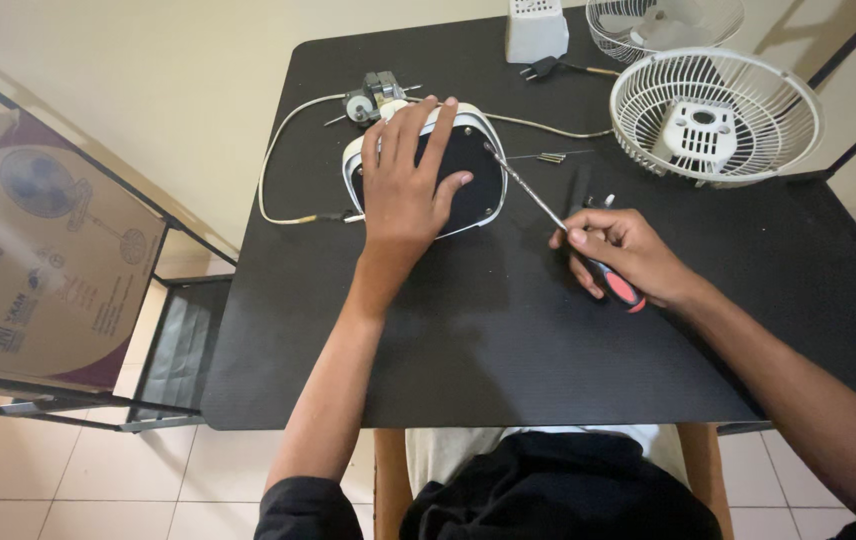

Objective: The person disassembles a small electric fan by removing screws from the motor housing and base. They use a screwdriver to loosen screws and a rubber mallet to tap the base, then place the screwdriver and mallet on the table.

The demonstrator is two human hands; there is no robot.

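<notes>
My left hand [405,185] lies flat and spread on the fan base [426,170], a white shell with a black underside, pressing it to the desk [468,330] near the far-left part of the top. My right hand [626,255] is closed around the red-and-black handle of a screwdriver [548,212], with the long shaft slanting up and left so that the tip meets the right edge of the base.

To do this well, I think I should keep my palm's weight on the base so it cannot turn, and lift the handle until the shaft lines up with the screw rather than coming in at a slant, or the tip may slip. I cannot see the screw head itself.

The small motor [373,98] on its white cable [278,150] sits just behind my fingers. A few loose screws [551,157] lie right of the base, and a white fan grille [714,115] stands well apart at the far right.
</notes>
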